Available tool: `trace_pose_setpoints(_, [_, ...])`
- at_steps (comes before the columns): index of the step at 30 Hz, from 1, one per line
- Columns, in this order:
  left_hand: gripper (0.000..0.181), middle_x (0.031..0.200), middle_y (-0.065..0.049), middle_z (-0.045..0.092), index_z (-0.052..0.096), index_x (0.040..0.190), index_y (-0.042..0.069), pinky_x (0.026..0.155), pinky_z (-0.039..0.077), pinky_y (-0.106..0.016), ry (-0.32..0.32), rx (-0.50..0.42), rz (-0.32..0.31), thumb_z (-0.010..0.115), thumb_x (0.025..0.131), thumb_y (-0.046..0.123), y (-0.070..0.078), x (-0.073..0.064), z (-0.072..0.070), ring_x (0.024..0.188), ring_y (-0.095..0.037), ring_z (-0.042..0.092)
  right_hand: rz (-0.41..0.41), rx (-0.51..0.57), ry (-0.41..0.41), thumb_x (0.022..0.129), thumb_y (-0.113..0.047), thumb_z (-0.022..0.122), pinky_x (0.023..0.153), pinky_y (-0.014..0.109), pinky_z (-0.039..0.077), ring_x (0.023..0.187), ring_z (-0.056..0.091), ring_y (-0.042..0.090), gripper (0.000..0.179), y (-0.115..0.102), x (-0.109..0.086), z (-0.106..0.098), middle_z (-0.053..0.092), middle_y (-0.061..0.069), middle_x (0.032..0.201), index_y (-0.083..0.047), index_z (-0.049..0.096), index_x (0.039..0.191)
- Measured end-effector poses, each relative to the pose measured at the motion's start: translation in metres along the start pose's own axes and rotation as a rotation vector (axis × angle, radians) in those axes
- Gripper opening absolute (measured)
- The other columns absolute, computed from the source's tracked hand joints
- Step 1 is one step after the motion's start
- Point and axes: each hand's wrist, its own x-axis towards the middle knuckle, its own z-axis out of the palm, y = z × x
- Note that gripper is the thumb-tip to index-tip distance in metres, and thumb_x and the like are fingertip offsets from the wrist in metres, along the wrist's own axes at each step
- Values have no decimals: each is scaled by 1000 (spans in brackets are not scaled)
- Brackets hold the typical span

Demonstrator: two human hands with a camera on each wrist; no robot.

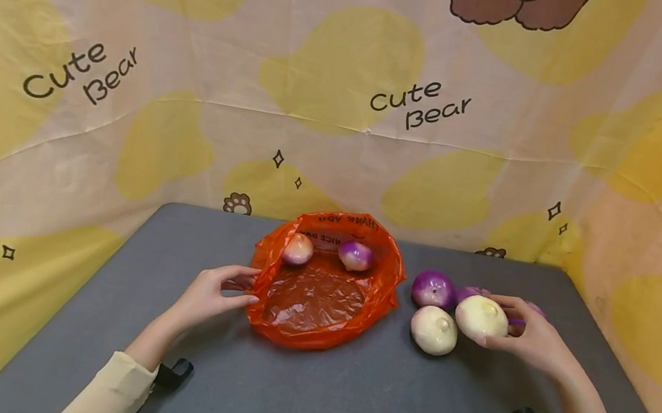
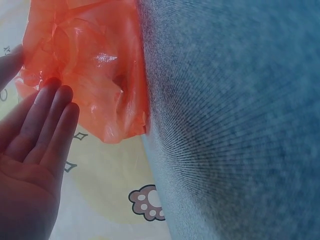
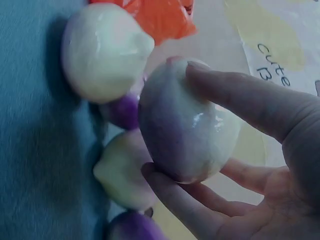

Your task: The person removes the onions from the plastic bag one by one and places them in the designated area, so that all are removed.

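My right hand (image 1: 530, 338) grips a purple-and-white onion (image 1: 481, 319) between thumb and fingers, raised above other onions at the right. Close beside it are a pale onion (image 1: 434, 331) and a purple onion (image 1: 433, 289); more lie partly hidden behind the hand. An open orange-red plastic bag (image 1: 307, 341) lies on its side mid-table, its mouth facing me. Inside are two onions, one at the left (image 1: 299, 250) and one at the right (image 1: 355, 256). My left hand (image 1: 219, 292) touches the bag's left edge, fingers fairly straight and thumb apart in the left wrist view.
The grey tabletop (image 1: 295, 407) holds the bag and the onions. A printed cloth (image 1: 338, 90) with bear pictures and lettering hangs behind the table and along both sides. Dark straps sit on both wrists.
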Motion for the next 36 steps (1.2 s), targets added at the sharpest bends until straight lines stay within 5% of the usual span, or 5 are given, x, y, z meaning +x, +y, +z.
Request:
trace_pose_setpoints(6, [49,112,-5,69,63,122,15,87,53,-46,-3,-12,-2,78,78,32,0,0,0,96,-19,68,-9,-13,-47,75,-28,80,77,26,51,106,57,36,70,12,-4,-3,55,21,120,0,48,131])
trace_pose_setpoints(17, [48,112,-5,69,63,121,13,86,54,-41,-2,-11,3,78,79,30,-1,0,0,96,-19,68,-8,17,-129,75,-25,80,72,24,51,100,58,35,69,21,-6,-4,54,28,119,1,47,130])
trace_pose_setpoints(36, [50,113,-5,68,62,122,13,87,53,-45,-12,-21,-2,77,78,31,0,0,0,97,-20,68,23,64,-214,76,-21,79,76,38,53,101,60,37,73,32,-8,5,49,32,124,3,42,134])
